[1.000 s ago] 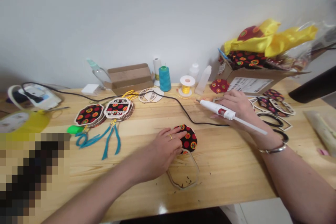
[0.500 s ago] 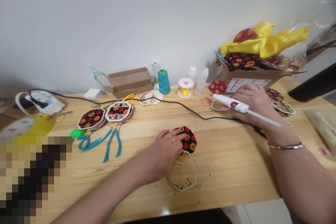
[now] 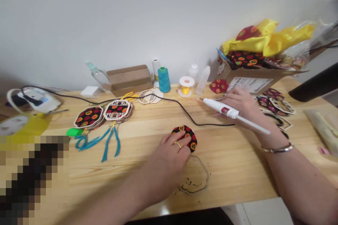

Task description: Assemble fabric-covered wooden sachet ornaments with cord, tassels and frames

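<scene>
My right hand (image 3: 240, 103) is wrapped round a white pen-shaped hot glue gun (image 3: 220, 108). Its nozzle points left, and a translucent glue stick sticks out of its back end. Further left, my left hand (image 3: 171, 154) reaches over a round black fabric piece (image 3: 193, 144) with red and orange flower print. The fingers partly cover that fabric. Close under the same hand is a thin, scallop-edged frame (image 3: 207, 174), blurred, its upper edge running in at the fingertips; the thumb is hidden. Dark scraps lie inside the frame's outline.
A black cord (image 3: 182, 107) runs across the table. Finished patterned pendants (image 3: 118, 110) with teal ribbons lie left. Along the wall stand a teal thread cone (image 3: 164, 80), a yellow cord spool (image 3: 186, 86) and bottles. An open carton (image 3: 249, 81) of fabric stands back right.
My left hand and the thin frame have shifted right, while the fabric piece has stayed nearly in place. My right hand has brought the glue gun left and slightly down.
</scene>
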Tool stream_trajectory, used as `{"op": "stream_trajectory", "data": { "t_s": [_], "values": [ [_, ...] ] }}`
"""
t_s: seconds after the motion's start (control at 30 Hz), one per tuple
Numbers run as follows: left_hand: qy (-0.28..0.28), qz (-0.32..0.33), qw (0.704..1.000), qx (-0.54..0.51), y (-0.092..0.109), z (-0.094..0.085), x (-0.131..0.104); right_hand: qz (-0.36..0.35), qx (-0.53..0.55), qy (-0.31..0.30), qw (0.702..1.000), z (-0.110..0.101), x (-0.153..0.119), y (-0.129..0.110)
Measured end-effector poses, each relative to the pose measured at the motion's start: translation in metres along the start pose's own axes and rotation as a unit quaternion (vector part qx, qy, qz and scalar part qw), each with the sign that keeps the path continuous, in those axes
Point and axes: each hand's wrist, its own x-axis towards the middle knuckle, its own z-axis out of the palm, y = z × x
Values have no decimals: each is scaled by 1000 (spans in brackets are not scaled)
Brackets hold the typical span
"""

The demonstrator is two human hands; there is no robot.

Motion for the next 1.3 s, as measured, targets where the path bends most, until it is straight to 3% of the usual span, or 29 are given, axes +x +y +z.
{"op": "stream_trajectory", "data": {
  "t_s": [0.2, 0.47, 0.93, 1.3],
  "values": [
    [69, -13, 998, -1, 6, 22, 0, -9, -17, -62, 998, 0, 6, -24],
    [165, 4, 986, -28, -3, 25, -2, 2, 25, -45, 999, 7, 5, -17],
    [99, 1, 995, -20, -5, 29, -3, -13, 149, -71, 986, 11, 8, -27],
    [107, -11, 994, -22, -6, 32, 1, -51, 190, -81, 977, 26, 8, -30]
  ]
}}
